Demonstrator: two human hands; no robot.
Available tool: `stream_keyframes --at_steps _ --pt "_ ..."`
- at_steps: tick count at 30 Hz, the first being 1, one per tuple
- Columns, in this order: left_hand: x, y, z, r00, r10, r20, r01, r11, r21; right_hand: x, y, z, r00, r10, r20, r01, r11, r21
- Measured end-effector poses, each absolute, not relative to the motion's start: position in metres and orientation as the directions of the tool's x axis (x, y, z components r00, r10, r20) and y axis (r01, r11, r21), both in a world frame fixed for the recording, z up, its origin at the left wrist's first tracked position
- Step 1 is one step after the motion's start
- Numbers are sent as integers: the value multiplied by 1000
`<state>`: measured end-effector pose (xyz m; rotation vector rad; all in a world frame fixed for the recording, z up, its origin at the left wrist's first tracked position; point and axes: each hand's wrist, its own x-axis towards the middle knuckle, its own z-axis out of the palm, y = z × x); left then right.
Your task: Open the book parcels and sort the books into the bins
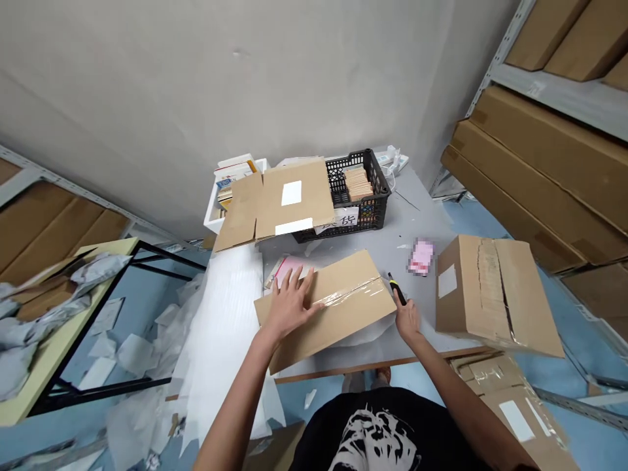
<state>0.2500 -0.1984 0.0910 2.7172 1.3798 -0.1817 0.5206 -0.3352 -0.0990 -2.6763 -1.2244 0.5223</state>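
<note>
A brown cardboard piece with clear tape along it (pixel 343 281) lies at a slant across the front of the table. My left hand (pixel 292 304) rests on its left part with the fingers spread. Beside its right corner, my right hand (pixel 408 318) is closed around a black and yellow utility knife (pixel 398 290), the tip pointing away from me. A pink and white flat item (pixel 287 268) shows partly behind the cardboard, near my left fingertips. To the right of the knife lies a pink item (pixel 420 257), blurred out.
Behind stand a black plastic crate (pixel 375 196) and a white bin of books (pixel 213 212), with a flattened carton (pixel 314 186) over them. A cardboard box (pixel 490 288) sits at the right table edge. White foam sheets (pixel 220 327) hang off the left side. Loaded shelves flank both sides.
</note>
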Motion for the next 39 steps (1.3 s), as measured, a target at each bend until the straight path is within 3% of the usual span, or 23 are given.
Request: stream_keyframes --at_steps 5,10,12,15,17,20,23,29,34,39 --pt "222 -208 90 566 803 -188 816 -578 -9 526 -336 -123 623 718 -311 544 -683 -488" --pt "225 -207 89 562 807 -182 817 -575 -28 517 -346 -100 660 682 -316 373 -662 -650" --pt "227 -205 90 560 811 -169 819 -572 -31 493 -351 -74 648 669 -363 208 -615 -760" --pt "232 -206 91 540 826 -161 834 -551 -29 441 -347 -26 520 705 -482 -257 -409 -875" --pt "237 -209 93 522 838 -161 847 -531 -21 410 -332 4 523 722 -452 -337 -312 -888" --pt "249 -218 95 479 864 -151 874 -486 -11 384 -299 30 585 767 -262 -153 -213 -965" --pt "260 -229 92 389 912 -134 921 -390 19 384 -269 31 612 777 -144 101 -258 -961" --pt "271 -238 77 298 951 -81 950 -287 123 407 -251 17 580 791 -193 307 -432 -848" --pt "275 -235 71 278 959 -61 957 -272 99 403 -256 21 580 791 -194 367 -466 -805" --pt "283 -233 80 260 957 -129 965 -255 54 401 -257 23 590 781 -206 405 -507 -761"
